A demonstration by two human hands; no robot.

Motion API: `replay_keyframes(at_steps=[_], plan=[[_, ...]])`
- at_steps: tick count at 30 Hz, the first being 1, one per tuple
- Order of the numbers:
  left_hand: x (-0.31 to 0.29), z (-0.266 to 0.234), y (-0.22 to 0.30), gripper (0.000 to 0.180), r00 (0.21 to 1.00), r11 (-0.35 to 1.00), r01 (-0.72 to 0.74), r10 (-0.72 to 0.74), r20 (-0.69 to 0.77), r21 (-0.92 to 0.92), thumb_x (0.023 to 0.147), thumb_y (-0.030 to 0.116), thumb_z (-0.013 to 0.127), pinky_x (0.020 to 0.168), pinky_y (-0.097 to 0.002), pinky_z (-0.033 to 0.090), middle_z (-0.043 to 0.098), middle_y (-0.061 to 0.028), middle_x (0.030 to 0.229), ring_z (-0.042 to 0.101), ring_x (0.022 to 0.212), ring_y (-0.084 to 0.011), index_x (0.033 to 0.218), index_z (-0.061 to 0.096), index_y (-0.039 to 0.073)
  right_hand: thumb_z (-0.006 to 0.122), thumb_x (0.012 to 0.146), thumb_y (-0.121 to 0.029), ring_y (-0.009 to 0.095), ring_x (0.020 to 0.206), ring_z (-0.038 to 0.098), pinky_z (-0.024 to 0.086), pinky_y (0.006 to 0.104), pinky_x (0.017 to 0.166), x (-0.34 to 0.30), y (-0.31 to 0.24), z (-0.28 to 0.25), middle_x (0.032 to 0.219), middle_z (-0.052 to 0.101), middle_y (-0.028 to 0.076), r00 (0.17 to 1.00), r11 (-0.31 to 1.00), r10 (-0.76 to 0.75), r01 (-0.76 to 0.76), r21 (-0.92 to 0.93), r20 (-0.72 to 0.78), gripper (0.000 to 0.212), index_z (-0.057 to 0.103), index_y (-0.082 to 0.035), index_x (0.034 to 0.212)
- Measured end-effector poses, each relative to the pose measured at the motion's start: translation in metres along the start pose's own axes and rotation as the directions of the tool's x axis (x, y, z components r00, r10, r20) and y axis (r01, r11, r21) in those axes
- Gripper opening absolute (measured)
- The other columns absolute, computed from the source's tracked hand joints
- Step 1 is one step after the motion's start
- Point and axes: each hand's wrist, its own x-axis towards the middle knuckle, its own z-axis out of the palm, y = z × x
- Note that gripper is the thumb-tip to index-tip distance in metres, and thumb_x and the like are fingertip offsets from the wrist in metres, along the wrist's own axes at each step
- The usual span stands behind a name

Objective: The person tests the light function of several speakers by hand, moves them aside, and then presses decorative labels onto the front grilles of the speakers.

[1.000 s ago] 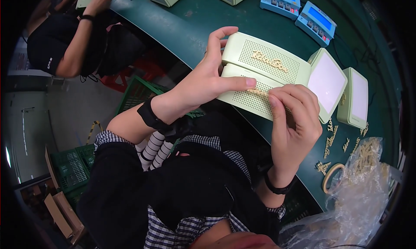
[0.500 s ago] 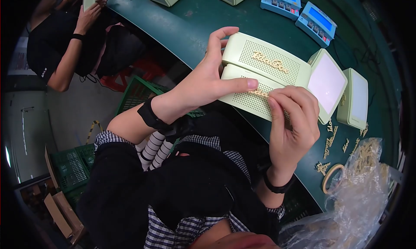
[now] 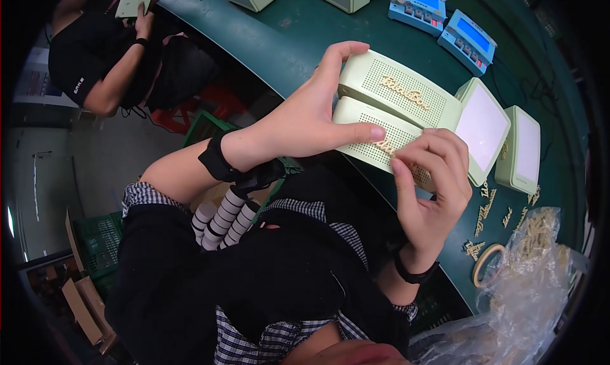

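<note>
Two pale green boxes with perforated grilles lie side by side in front of me. A gold script lettering piece (image 3: 406, 93) is on the far box (image 3: 445, 109). My left hand (image 3: 318, 120) is wrapped round the left ends of both, its fingers behind the far box. Its thumb presses the left part of a second gold lettering piece (image 3: 385, 146) on the near box (image 3: 356, 112). My right hand (image 3: 438, 184) has thumb and fingertips pinched together at that piece's right end, partly hiding it.
Two more pale green boxes with white faces, one box (image 3: 486, 126) and another box (image 3: 524, 150), stand right. Loose gold lettering (image 3: 486, 212), a tape ring (image 3: 488, 265) and a clear plastic bag (image 3: 527, 295) lie nearby. Blue screen devices (image 3: 467, 41) stand behind. A co-worker (image 3: 105, 66) is far left.
The boxes and my left hand have shifted slightly right in view. My right fingers have moved a little along the near lettering, uncovering more of it. The co-worker's held green part has tilted.
</note>
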Motion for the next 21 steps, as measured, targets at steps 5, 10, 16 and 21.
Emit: replay_keyframes(at_steps=[5, 10, 16, 21], plan=[[-0.002, 0.001, 0.007, 0.093, 0.996, 0.994, 0.079, -0.082, 0.042, 0.073, 0.085, 0.015, 0.077, 0.106, -0.0356, 0.041, 0.03, -0.0212, 0.147, 0.042, 0.131, -0.0259, 0.15, 0.012, 0.004, 0.079, 0.068, -0.003, 0.029, 0.096, 0.061, 0.047, 0.0387, 0.087, 0.0, -0.002, 0.002, 0.092, 0.066, 0.008, 0.995, 0.994, 0.095, -0.093, 0.049, -0.026, 0.016, 0.071, -0.004, 0.082], [-0.005, 0.005, -0.001, 0.099, 0.998, 0.994, 0.065, -0.066, -0.01, -0.091, 0.085, 0.018, 0.076, 0.108, -0.0372, 0.039, 0.026, -0.0227, 0.149, 0.04, 0.134, -0.0281, 0.151, 0.004, 0.006, 0.08, 0.069, -0.004, 0.029, 0.103, 0.06, 0.047, 0.0396, 0.091, -0.003, -0.003, 0.004, 0.101, 0.066, 0.009, 0.982, 0.985, 0.159, -0.151, 0.078, -0.104, 0.016, 0.073, -0.004, 0.083], [-0.007, 0.004, 0.006, 0.109, 0.977, 0.951, 0.174, -0.2, -0.077, -0.254, 0.084, 0.031, 0.077, 0.113, -0.0458, 0.031, 0.02, -0.0301, 0.147, 0.031, 0.139, -0.0366, 0.149, -0.006, 0.003, 0.08, 0.071, -0.007, 0.03, 0.112, 0.058, 0.046, 0.0399, 0.095, -0.009, 0.006, 0.008, 0.107, 0.067, 0.008, 0.979, 0.982, 0.164, -0.152, 0.109, -0.121, 0.018, 0.075, -0.005, 0.088], [-0.007, 0.007, 0.018, 0.108, 0.972, 0.948, 0.205, -0.227, -0.064, -0.245, 0.084, 0.031, 0.076, 0.115, -0.0481, 0.026, 0.017, -0.0279, 0.15, 0.028, 0.139, -0.0377, 0.148, -0.007, 0.002, 0.08, 0.072, -0.008, 0.031, 0.114, 0.057, 0.045, 0.0403, 0.097, -0.008, 0.003, 0.006, 0.107, 0.067, 0.008, 0.973, 0.976, 0.206, -0.197, 0.092, -0.1, 0.018, 0.074, -0.006, 0.089]])
